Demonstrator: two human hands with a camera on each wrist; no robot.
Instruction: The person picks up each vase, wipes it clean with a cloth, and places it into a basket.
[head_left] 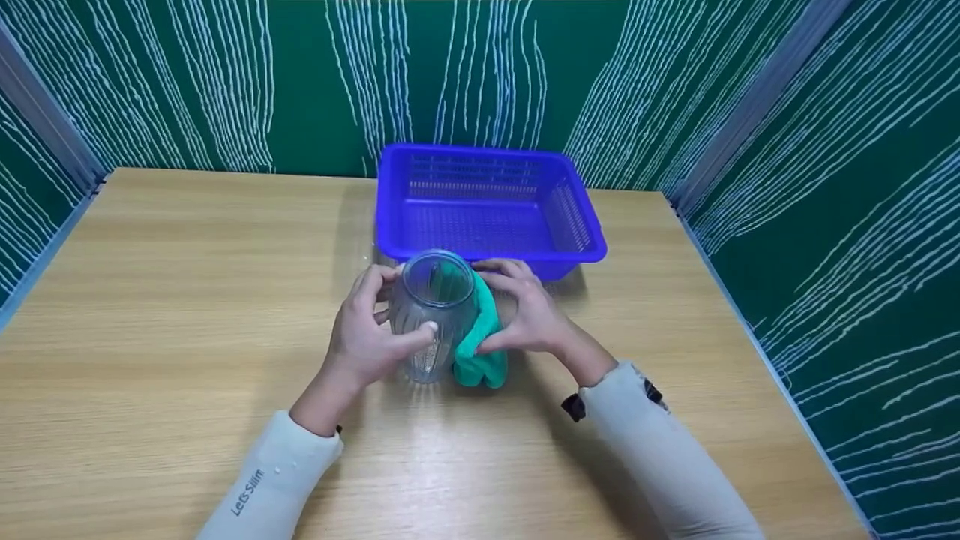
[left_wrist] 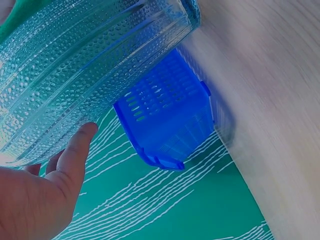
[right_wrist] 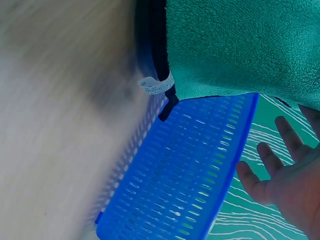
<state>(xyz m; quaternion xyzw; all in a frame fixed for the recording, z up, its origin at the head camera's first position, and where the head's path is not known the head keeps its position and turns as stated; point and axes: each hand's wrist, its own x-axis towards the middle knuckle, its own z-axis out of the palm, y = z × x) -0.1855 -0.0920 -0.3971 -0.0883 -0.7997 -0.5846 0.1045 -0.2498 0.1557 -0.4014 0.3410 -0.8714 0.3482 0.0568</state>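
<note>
A clear ribbed glass jar [head_left: 448, 330] with a bumpy texture stands nearly upright over the table, its round mouth facing up. My left hand [head_left: 366, 334] grips its left side, thumb across the front. In the left wrist view the jar [left_wrist: 90, 70] fills the upper left, beside the left fingers [left_wrist: 75, 155]. A green cloth [head_left: 480, 369] lies against the jar's right side, and my right hand [head_left: 531, 315] holds it there between thumb and fingers. The right wrist view shows the cloth [right_wrist: 240, 50] with dark edging and a white tag; several right fingers [right_wrist: 270, 160] are spread below it.
Just behind the hands, a blue-purple plastic basket [head_left: 386, 195] with slotted walls sits on the wooden table [head_left: 187, 300]. Green panels [head_left: 307, 97] with white wavy lines enclose the table's back and sides.
</note>
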